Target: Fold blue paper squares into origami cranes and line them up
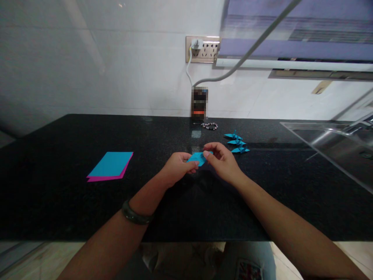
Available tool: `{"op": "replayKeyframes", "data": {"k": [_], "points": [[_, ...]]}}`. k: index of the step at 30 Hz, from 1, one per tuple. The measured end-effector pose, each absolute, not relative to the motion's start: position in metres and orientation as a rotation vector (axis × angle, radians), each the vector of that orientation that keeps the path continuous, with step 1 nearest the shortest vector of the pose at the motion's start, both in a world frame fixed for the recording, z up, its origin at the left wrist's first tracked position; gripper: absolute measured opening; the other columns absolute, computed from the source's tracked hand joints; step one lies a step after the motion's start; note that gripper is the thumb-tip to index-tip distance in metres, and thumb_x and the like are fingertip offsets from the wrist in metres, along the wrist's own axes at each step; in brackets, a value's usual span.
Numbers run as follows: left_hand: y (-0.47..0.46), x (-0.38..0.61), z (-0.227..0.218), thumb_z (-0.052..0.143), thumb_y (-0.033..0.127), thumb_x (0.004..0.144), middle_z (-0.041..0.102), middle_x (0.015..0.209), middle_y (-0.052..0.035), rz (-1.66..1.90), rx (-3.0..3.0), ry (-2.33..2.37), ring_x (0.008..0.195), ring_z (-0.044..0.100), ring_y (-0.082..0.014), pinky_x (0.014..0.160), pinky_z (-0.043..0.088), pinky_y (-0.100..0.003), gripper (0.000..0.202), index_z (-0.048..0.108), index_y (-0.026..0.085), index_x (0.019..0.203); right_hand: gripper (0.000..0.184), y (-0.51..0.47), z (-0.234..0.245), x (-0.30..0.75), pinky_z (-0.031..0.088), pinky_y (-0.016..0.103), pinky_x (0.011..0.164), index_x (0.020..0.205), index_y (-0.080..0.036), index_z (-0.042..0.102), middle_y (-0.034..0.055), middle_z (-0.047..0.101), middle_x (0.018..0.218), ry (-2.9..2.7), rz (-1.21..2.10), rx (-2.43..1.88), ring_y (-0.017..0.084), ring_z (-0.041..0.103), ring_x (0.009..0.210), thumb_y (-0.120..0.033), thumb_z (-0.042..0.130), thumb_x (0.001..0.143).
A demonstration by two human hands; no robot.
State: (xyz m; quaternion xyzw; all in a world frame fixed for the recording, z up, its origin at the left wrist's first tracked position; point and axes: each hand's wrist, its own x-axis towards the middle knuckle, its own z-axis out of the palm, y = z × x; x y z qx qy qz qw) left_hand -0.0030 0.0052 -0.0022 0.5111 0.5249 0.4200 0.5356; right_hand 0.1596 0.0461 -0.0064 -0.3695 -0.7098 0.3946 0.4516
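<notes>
Between both hands is a small folded piece of blue origami paper (197, 158), held just above the dark countertop. My left hand (178, 168) pinches its left and lower edge, thumb on top. At the upper right corner, the thumb and fingers of my right hand (221, 160) close on the paper. Just beyond the right hand, three blue paper cranes (236, 142) lie in a row. To the left is a stack of square paper (112, 165), blue on top with pink showing underneath.
A black stone countertop (58, 155) runs to the tiled wall. Against the wall stands a blurred-out device (199, 103) with a beaded bracelet (210, 126) before it. A cable (247, 58) hangs near the wall socket (203, 49). A steel sink (329, 144) is at right.
</notes>
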Motion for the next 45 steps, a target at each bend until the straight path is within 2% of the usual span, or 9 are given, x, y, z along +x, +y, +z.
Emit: {"op": "replayKeyframes", "data": {"k": [2, 5, 8, 13, 19, 28, 35, 40, 45], "points": [[0.005, -0.004, -0.002, 0.063, 0.026, 0.066, 0.062, 0.064, -0.0022, 1.006, 1.213, 1.240, 0.052, 0.054, -0.0076, 0.055, 0.045, -0.021, 0.016, 0.060, 0.011, 0.071, 0.035, 0.050, -0.004, 0.163, 0.043, 0.024, 0.052, 0.101, -0.017, 0.051, 0.0027, 0.056, 0.081, -1.706, 1.196, -0.899, 0.011, 0.051, 0.062, -0.035, 0.059, 0.072], [0.005, -0.005, -0.001, 0.064, 0.027, 0.066, 0.062, 0.065, -0.0026, 1.012, 1.209, 1.229, 0.053, 0.055, -0.0080, 0.055, 0.045, -0.022, 0.018, 0.060, 0.011, 0.073, 0.028, 0.051, 0.000, 0.167, 0.038, 0.021, 0.045, 0.085, -0.015, 0.056, -0.0013, 0.054, 0.064, -1.816, 1.443, -0.852, 0.008, 0.046, 0.050, -0.036, 0.063, 0.068], [0.005, -0.005, 0.000, 0.063, 0.028, 0.067, 0.061, 0.066, -0.0028, 1.009, 1.212, 1.211, 0.055, 0.055, -0.0080, 0.056, 0.045, -0.022, 0.020, 0.060, 0.010, 0.076, 0.023, 0.051, 0.002, 0.169, 0.036, 0.021, 0.043, 0.074, -0.014, 0.056, -0.0028, 0.053, 0.059, -1.826, 1.519, -0.813, 0.006, 0.043, 0.045, -0.034, 0.065, 0.067], [0.004, -0.005, 0.000, 0.059, 0.031, 0.070, 0.058, 0.067, -0.0018, 0.971, 1.285, 1.191, 0.053, 0.052, -0.0070, 0.053, 0.044, -0.021, 0.021, 0.058, 0.010, 0.075, 0.024, 0.049, -0.001, 0.166, 0.034, 0.020, 0.039, 0.069, -0.014, 0.055, -0.0020, 0.055, 0.060, -1.765, 1.538, -0.797, 0.005, 0.041, 0.042, -0.037, 0.064, 0.068], [0.004, -0.006, -0.005, 0.048, 0.037, 0.078, 0.043, 0.047, 0.0052, 0.934, 1.484, 1.157, 0.039, 0.037, -0.0052, 0.040, 0.031, -0.018, 0.026, 0.054, 0.012, 0.072, 0.027, 0.046, -0.003, 0.161, 0.032, 0.019, 0.037, 0.064, -0.015, 0.055, -0.0033, 0.052, 0.052, -1.729, 1.534, -0.814, 0.005, 0.039, 0.039, -0.040, 0.060, 0.070], [0.003, -0.001, -0.001, 0.050, 0.034, 0.076, 0.048, 0.049, 0.0033, 0.948, 1.406, 1.172, 0.043, 0.043, -0.0074, 0.044, 0.038, -0.020, 0.023, 0.053, 0.013, 0.067, 0.031, 0.044, -0.008, 0.156, 0.033, 0.020, 0.036, 0.059, -0.016, 0.050, -0.0038, 0.050, 0.048, -1.596, 1.515, -0.884, 0.005, 0.038, 0.037, -0.043, 0.062, 0.068], [0.004, -0.001, -0.004, 0.047, 0.032, 0.077, 0.046, 0.048, 0.0040, 0.961, 1.429, 1.181, 0.042, 0.042, -0.0068, 0.043, 0.036, -0.020, 0.022, 0.051, 0.013, 0.066, 0.026, 0.041, -0.004, 0.157, 0.034, 0.020, 0.039, 0.060, -0.015, 0.050, -0.0046, 0.049, 0.047, -1.663, 1.498, -0.849, 0.006, 0.041, 0.039, -0.036, 0.064, 0.068], [0.005, -0.001, -0.006, 0.047, 0.032, 0.077, 0.045, 0.048, 0.0047, 0.972, 1.461, 1.183, 0.041, 0.040, -0.0065, 0.042, 0.035, -0.019, 0.022, 0.051, 0.014, 0.066, 0.026, 0.041, -0.005, 0.156, 0.035, 0.021, 0.038, 0.060, -0.015, 0.051, -0.0024, 0.054, 0.054, -1.645, 1.478, -0.870, 0.006, 0.042, 0.039, -0.037, 0.061, 0.069], [0.005, 0.000, -0.007, 0.047, 0.032, 0.078, 0.045, 0.048, 0.0041, 0.973, 1.458, 1.179, 0.042, 0.042, -0.0069, 0.042, 0.036, -0.020, 0.022, 0.050, 0.013, 0.066, 0.026, 0.041, -0.006, 0.155, 0.034, 0.020, 0.037, 0.059, -0.015, 0.051, -0.0021, 0.054, 0.053, -1.631, 1.464, -0.904, 0.005, 0.041, 0.037, -0.037, 0.062, 0.069]]}}
